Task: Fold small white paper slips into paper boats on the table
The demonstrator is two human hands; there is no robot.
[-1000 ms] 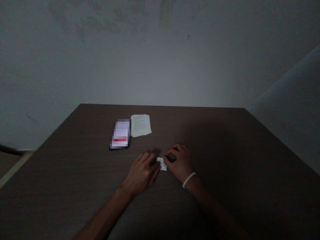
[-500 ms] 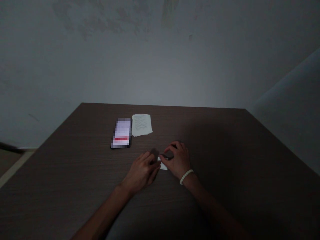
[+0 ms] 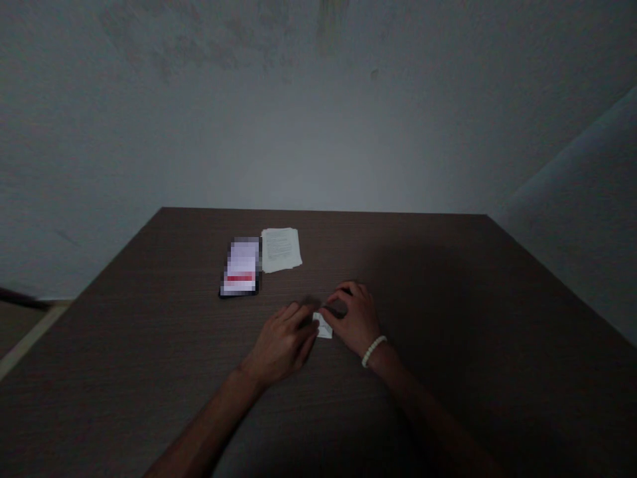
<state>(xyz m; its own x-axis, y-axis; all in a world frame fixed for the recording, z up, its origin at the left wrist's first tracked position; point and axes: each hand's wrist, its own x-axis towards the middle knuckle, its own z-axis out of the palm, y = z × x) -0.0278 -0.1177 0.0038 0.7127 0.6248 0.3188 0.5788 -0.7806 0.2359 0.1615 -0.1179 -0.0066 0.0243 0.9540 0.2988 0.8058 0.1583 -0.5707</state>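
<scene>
A small white piece of paper lies on the dark wooden table between my hands. It looks folded, with a crease or faint marks on its face. My left hand has its fingers closed on the paper's left edge. From the other side, my right hand pinches at the top edge with thumb and index finger, the remaining fingers curled. A pale beaded bracelet circles my right wrist. Part of the paper is hidden under the fingertips, and the dim light blurs fine detail.
Beyond my left hand lies a phone with a lit, pixelated screen. Touching or very near its right side is a stack of printed paper sheets. The table reaches back to a stained grey wall.
My right thumb and fingertips have shifted slightly up and away from the paper's face, so more of it shows. The left hand has hardly moved.
</scene>
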